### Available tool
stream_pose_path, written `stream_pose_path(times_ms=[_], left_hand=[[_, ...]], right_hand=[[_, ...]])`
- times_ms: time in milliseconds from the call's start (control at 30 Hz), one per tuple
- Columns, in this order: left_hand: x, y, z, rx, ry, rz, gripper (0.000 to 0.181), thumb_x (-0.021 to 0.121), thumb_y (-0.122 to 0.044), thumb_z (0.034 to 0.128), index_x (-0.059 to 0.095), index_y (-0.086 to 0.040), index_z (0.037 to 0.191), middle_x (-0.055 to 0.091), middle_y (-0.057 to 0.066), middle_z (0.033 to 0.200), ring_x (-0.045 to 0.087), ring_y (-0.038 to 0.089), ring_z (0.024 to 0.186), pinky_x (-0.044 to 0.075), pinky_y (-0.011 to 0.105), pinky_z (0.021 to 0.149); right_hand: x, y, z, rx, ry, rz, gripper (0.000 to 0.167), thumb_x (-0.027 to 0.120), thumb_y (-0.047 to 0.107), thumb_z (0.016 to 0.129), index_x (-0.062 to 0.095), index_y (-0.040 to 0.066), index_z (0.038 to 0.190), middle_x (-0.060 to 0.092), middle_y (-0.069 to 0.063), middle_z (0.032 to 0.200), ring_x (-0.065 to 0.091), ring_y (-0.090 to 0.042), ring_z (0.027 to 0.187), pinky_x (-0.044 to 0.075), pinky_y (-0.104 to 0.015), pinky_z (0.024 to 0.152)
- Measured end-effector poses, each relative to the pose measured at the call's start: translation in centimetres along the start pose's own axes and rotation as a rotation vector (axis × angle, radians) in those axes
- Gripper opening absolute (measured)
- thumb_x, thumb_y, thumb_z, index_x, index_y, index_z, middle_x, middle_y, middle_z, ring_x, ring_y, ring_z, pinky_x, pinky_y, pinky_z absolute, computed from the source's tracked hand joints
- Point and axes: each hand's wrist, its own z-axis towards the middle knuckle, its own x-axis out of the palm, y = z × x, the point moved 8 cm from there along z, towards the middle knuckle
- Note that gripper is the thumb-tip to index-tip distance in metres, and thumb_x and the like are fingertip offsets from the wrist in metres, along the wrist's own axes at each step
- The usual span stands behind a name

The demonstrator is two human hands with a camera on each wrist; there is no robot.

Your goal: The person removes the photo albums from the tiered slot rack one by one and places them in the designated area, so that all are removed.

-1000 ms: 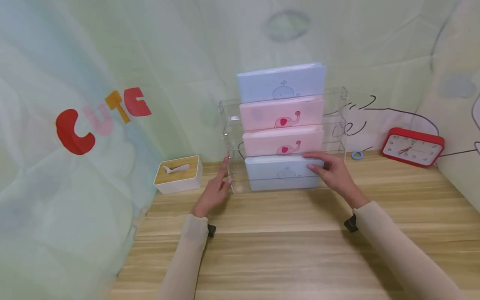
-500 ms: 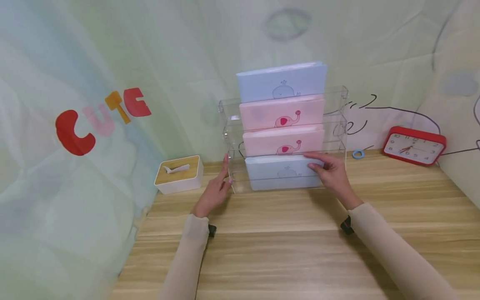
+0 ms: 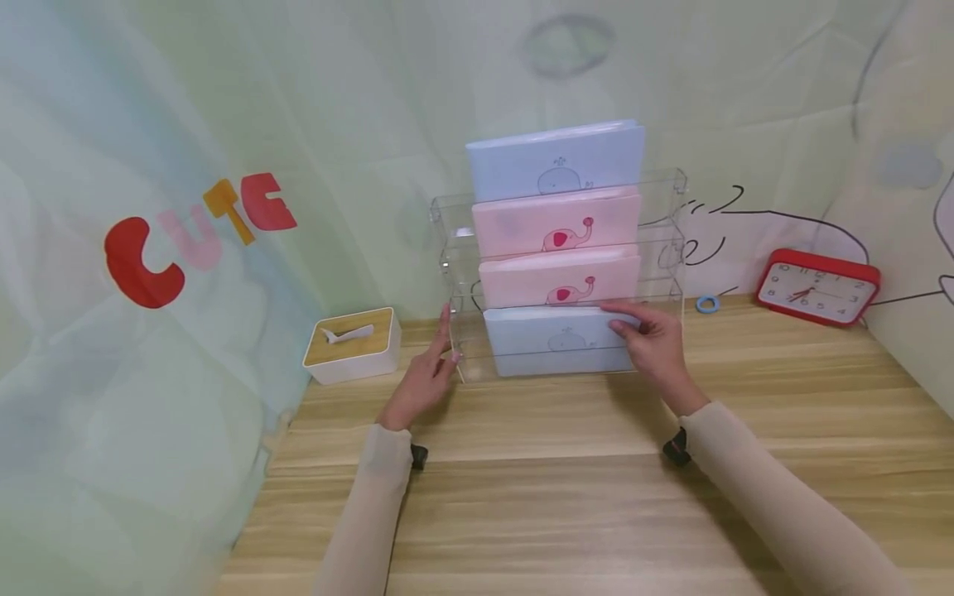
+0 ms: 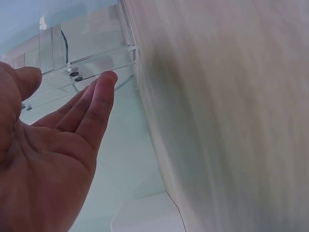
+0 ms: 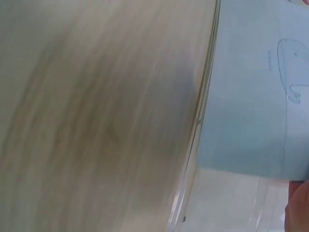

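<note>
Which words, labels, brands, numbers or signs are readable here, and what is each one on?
"CUTE", on the cloth backdrop.
"12 1 2 3 4 5 6 8 9 10 11", on the red clock; the 7 is unclear.
Faint print on the lowest blue whale folder, right wrist view: too small to read.

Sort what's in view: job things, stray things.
In the job:
front blue booklet, pinched by right hand
clear rack, left hand at its side
two pink booklets, in the rack
rear blue booklet, likewise

Lying about:
tissue box
red clock
blue ring
</note>
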Motion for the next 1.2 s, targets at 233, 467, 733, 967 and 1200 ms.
stream_pose_path(times_ms=[233, 467, 733, 967, 1200], left_hand=[[0.1, 0.0, 0.0, 0.01, 0.001, 0.009, 0.082, 0.047, -0.022, 0.1161, -0.01, -0.038, 0.172, 0.024, 0.018, 0.178, 0.057, 0.047, 0.144, 0.048, 0.062, 0.119], [0.1, 0.0, -0.1, 0.026, 0.0, 0.015, 0.083, 0.046, -0.022, 0.1163, -0.013, -0.039, 0.171, 0.025, 0.02, 0.177, 0.056, 0.048, 0.144, 0.046, 0.063, 0.119], [-0.1, -0.2, -0.2, 0.022, -0.001, 0.003, 0.084, 0.047, -0.02, 0.1158, -0.012, -0.039, 0.172, 0.049, 0.03, 0.161, 0.062, 0.046, 0.139, 0.051, 0.062, 0.115], [0.0, -0.1, -0.1, 0.014, 0.009, 0.015, 0.084, 0.048, -0.021, 0.1157, -0.011, -0.037, 0.172, 0.056, 0.032, 0.155, 0.064, 0.045, 0.138, 0.052, 0.06, 0.114], [0.0, 0.0, -0.1, 0.006, 0.011, -0.004, 0.085, 0.048, -0.019, 0.1154, -0.013, -0.041, 0.171, 0.047, 0.03, 0.163, 0.061, 0.045, 0.14, 0.05, 0.061, 0.117]], right_hand=[[-0.2, 0.7, 0.0, 0.013, -0.078, -0.047, 0.023, 0.073, -0.011, 0.094, 0.083, 0.0, 0.111, 0.079, -0.023, 0.12, 0.068, 0.016, 0.107, 0.053, -0.006, 0.091], [-1.1, 1.4, 0.7, 0.067, -0.159, -0.034, 0.02, 0.074, -0.004, 0.096, 0.084, 0.004, 0.112, 0.084, -0.002, 0.117, 0.069, 0.008, 0.104, 0.049, -0.01, 0.077], [-1.8, 2.6, 1.4, 0.084, -0.249, 0.018, 0.02, 0.077, -0.003, 0.095, 0.086, 0.009, 0.108, 0.086, 0.0, 0.108, 0.06, 0.001, 0.082, 0.034, -0.017, 0.059], [-2.3, 4.1, 1.7, 0.053, -0.264, 0.054, 0.022, 0.075, -0.007, 0.095, 0.085, 0.007, 0.109, 0.084, 0.014, 0.101, 0.054, -0.003, 0.077, 0.029, -0.019, 0.056], [-2.4, 5.0, 1.8, 0.052, -0.26, 0.041, 0.023, 0.076, -0.005, 0.095, 0.086, 0.011, 0.108, 0.085, 0.0, 0.108, 0.065, 0.0, 0.087, 0.039, -0.016, 0.06]])
